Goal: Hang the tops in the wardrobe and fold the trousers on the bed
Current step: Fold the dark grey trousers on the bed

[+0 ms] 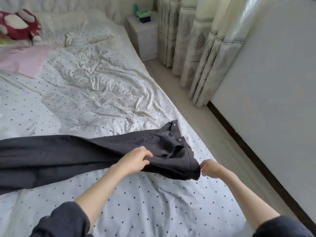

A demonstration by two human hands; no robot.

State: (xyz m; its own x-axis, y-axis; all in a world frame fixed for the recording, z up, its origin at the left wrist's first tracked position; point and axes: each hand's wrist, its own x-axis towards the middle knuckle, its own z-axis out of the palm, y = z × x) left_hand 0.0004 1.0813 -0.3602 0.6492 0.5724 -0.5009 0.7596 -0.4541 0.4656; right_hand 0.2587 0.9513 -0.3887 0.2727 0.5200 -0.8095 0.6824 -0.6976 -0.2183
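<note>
Head view, the only one we have. We count one pair of dark grey cotton trousers [71, 151], two hands, no tops in sight.

The trousers lie flat across the near part of the white bed sheet with small dark dots [136, 202], legs running off the left edge of the frame, waistband toward the bed's right side. Fly is undone; we see two metal snap studs on the waistband and the front flap folded open.

Our left hand [135, 161] sits on the seat area, fingers curled, pinching a fold of the dark fabric. Our right hand [209, 168] is at the waistband corner, fingers closed on the edge and holding that corner just off the sheet. Both forearms bare, dark sleeves pushed up.

Rest of the scene: one red plush cushion with white spots [18, 24] at the head of the bed, one pale pink cloth [22, 59] below it, one white bedside cabinet [145, 35] with a few small items on top, leaf-print cream curtains [196, 40], a glossy white panel [273, 82] on the right.
</note>
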